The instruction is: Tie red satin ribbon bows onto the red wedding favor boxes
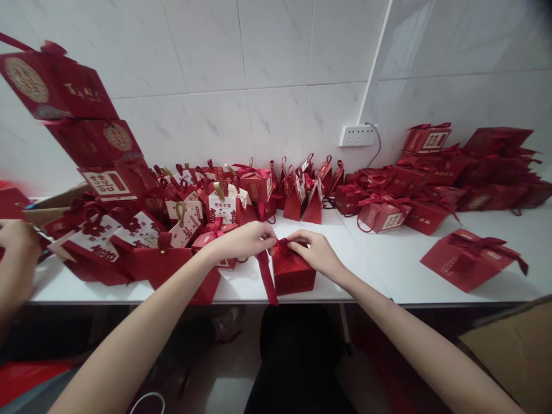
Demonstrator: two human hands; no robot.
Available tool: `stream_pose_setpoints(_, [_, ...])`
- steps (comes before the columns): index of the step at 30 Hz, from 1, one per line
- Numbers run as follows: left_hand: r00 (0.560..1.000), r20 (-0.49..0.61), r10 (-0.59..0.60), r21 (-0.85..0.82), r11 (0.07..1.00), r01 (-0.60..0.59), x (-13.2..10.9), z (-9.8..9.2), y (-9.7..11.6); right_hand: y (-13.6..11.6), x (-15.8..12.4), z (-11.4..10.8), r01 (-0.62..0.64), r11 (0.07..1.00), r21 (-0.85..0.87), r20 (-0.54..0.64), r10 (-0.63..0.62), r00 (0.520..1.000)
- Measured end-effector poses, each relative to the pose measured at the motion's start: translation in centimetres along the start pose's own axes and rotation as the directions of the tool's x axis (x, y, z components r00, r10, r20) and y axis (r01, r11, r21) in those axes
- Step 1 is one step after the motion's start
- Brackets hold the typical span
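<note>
Wall: pale tiles [276, 52] with grey veining, rising behind everything on the counter
Counter: a long white surface [357, 270] with red boxes and bags crowded toward its back and left
Right-hand pile: red boxes [495, 167] heaped against the wall, several tied with ribbon bows
Left-hand stack: large red boxes [81, 95] piled one on another, marked with pale and gold designs
Peaked bags: small red bags [302, 201] with looped handles, grouped near the middle, some with white printed panels
Lone gift box: a red box [472, 261] with a dark red bow, at the right, well apart from the hands
Box being handled: a small red box [295, 282] on the counter at its front edge, directly below and between the person's two hands, its bow just at their fingertips
Left hand: the person's left hand [248, 238] above the box's left side, thumb and fingers pinched together on the ribbon with hardly any gap
Right hand: the person's right hand [318, 252] over the box's right side, thumb and forefinger nearly meeting on the bow's loop
Ribbon: a dark red strip [267, 279], gathered on top of the box, one tail hanging below the left hand
</note>
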State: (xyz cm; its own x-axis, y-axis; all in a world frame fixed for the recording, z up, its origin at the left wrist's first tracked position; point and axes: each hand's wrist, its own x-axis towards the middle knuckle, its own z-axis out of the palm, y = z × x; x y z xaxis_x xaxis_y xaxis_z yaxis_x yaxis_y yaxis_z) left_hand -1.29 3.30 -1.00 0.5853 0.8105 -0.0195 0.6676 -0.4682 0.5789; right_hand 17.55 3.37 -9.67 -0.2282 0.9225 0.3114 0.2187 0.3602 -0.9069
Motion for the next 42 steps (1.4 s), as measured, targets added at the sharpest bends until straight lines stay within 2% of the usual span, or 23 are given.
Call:
stream_pose_setpoints(4, [0.997,0.038,-0.060,-0.133,0.989,0.064,0.1,0.1,0.1,0.0,0.1,0.0,0.021,1.000,-0.018,-0.004,-0.021,1.000])
stream_pose_setpoints(6, [0.994,0.019,-0.105,-0.147,0.983,0.107,0.2,0.3,0.3,-0.1,0.1,0.0,0.024,0.999,-0.028,-0.007,-0.024,1.000])
stream_pose_setpoints(10, [0.998,-0.046,-0.049,0.015,0.999,0.049,0.4,0.2,0.7,-0.2,0.1,0.0,0.007,1.000,-0.016,0.008,-0.007,1.000])
stream_pose_setpoints(14, [1.000,0.009,-0.003,0.173,0.985,0.002,0.5,-0.3,1.4,-0.4,0.1,0.0,-0.012,1.000,-0.018,0.021,0.013,1.000])
stream_pose_setpoints(17, [1.000,-0.010,0.030,0.300,0.953,-0.025,0.6,-0.5,2.1,-0.4,0.1,0.0,-0.023,1.000,-0.011,0.035,0.024,0.999])
stream_pose_setpoints(20, [0.996,0.045,0.071,0.385,0.919,-0.083,1.0,-0.7,2.7,-0.5,0.1,0.1,-0.011,1.000,-0.013,0.044,0.012,0.999])
stream_pose_setpoints(22, [0.993,0.084,0.084,0.403,0.909,-0.111,1.4,-0.8,2.9,-0.5,0.1,0.0,0.003,1.000,-0.017,0.050,-0.002,0.999])
stream_pose_setpoints(27, [0.988,0.092,0.128,0.379,0.912,-0.153,2.4,-1.3,2.7,-0.5,0.1,-0.1,0.021,1.000,-0.002,0.076,-0.021,0.997])
stream_pose_setpoints(33, [0.967,0.215,0.137,0.352,0.913,-0.208,3.3,-1.8,2.7,-0.3,0.2,0.0,0.039,0.999,0.004,0.054,-0.039,0.998])
stream_pose_setpoints(36, [0.980,0.160,0.115,0.268,0.951,-0.155,3.7,-1.6,2.0,-0.2,0.1,-0.1,0.027,0.999,0.024,0.051,-0.028,0.998])
stream_pose_setpoints(42, [0.985,-0.079,0.151,0.063,0.987,-0.146,4.4,0.2,-0.9,-0.2,0.0,0.0,0.009,0.997,0.072,0.067,-0.014,0.998])
